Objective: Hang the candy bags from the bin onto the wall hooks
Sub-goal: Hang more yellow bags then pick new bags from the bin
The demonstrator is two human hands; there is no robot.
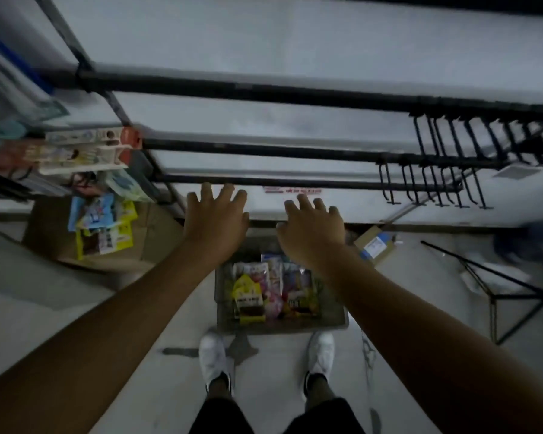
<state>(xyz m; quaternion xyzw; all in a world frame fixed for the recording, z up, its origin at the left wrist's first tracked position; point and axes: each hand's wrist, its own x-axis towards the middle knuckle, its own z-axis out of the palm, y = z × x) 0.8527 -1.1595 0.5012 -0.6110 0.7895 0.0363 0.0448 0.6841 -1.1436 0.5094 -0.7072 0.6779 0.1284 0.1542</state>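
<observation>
Over the bin (282, 327), both hands hide its far edge, and the right wrist covers some bags. The frame is blurry and the bag print is unreadable. Left hand (215, 219) and right hand (311, 230) are both empty, fingers spread. Candy bags (273, 289) sit packed in the bin: yellow, pink, white, purple. The bin is on grey floor (279, 389), just ahead of white shoes (212, 355). Beyond the bin are black rails (264, 151) on a pale wall (264, 36), with hooks (433, 183) to the upper right and hung bags (101, 227) to the left.

Head view, steeply downward, facing wall
</observation>
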